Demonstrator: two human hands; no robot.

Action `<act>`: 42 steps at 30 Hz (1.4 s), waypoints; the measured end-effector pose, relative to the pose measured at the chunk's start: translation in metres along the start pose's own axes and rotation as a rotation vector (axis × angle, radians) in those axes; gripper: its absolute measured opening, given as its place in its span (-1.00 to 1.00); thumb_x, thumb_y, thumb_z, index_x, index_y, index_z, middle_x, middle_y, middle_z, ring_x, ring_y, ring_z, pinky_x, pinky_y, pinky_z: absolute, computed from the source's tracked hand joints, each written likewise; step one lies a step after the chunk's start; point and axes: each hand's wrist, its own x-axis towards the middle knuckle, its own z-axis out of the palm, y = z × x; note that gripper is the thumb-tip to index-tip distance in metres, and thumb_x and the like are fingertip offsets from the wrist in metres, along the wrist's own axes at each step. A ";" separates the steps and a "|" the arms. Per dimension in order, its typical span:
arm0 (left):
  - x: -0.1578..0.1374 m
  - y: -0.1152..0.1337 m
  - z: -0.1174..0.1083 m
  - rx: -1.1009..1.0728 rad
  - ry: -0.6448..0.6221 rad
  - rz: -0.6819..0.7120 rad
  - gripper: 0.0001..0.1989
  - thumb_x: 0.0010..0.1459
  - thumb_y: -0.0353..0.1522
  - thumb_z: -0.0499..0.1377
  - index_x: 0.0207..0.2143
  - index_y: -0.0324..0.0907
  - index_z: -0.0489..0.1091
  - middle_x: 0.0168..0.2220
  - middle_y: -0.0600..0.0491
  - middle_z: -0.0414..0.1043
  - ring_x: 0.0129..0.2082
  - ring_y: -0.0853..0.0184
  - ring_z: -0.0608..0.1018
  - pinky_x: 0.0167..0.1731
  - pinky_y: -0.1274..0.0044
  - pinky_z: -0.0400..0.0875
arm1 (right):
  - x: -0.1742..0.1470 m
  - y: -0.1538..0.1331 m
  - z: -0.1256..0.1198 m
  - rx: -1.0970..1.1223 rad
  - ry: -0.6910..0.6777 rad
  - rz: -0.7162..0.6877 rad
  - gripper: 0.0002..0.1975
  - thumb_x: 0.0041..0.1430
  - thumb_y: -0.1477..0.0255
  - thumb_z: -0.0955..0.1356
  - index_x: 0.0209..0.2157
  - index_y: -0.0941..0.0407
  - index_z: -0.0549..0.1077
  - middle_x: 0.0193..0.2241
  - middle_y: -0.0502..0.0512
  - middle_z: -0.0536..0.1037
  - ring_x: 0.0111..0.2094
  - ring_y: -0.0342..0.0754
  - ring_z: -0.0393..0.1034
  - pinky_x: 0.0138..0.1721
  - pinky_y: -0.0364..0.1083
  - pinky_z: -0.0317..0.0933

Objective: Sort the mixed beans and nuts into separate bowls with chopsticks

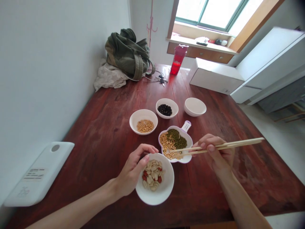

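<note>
My left hand (133, 168) grips the rim of a white bowl (166, 187) that holds pale flat seeds (152, 176) and a few red pieces. In my right hand (215, 152) is a pair of chopsticks (238, 144), their tips over the soybeans (166, 143) in a purple-rimmed, lobed dish (188, 159). Green mung beans (177, 138) lie in the same dish, beside the soybeans. Whether the tips pinch a bean I cannot make out. The dish stands just behind the white bowl, its handle pointing away to the right.
Farther back stand a bowl of soybeans (133, 122), a bowl of black beans (175, 111) and another white bowl (195, 108). A green bag (126, 52), keys (162, 81), a red bottle (178, 60) and a white box (214, 76) line the far end. A white flat device (47, 171) lies at left.
</note>
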 end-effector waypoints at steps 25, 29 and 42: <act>0.000 0.002 0.001 -0.033 -0.003 -0.006 -0.73 0.50 -0.14 0.22 -0.02 -0.16 0.50 0.04 -0.10 0.54 -0.01 0.18 0.59 -0.02 0.44 0.54 | 0.010 0.013 0.007 -0.525 0.021 0.042 -0.74 0.48 0.34 0.42 -0.34 0.06 0.64 -0.39 0.08 0.69 -0.40 -0.04 0.65 -0.38 -0.13 0.51; 0.000 0.003 0.001 -0.009 0.004 -0.002 -0.73 0.51 -0.14 0.21 -0.02 -0.16 0.50 0.04 -0.09 0.55 -0.01 0.18 0.59 0.00 0.43 0.52 | 0.012 0.009 0.003 -0.534 0.004 0.005 -0.74 0.48 0.35 0.43 -0.35 0.05 0.65 -0.40 0.07 0.67 -0.39 -0.03 0.62 -0.37 -0.11 0.50; 0.000 0.004 0.001 0.019 0.007 -0.002 -0.73 0.52 -0.14 0.19 -0.02 -0.15 0.50 0.04 -0.09 0.56 -0.02 0.18 0.59 0.01 0.41 0.51 | -0.002 0.001 0.000 0.046 -0.119 0.058 -0.80 0.46 0.23 0.42 -0.22 0.02 0.62 -0.42 0.04 0.52 -0.54 -0.03 0.57 -0.64 -0.10 0.46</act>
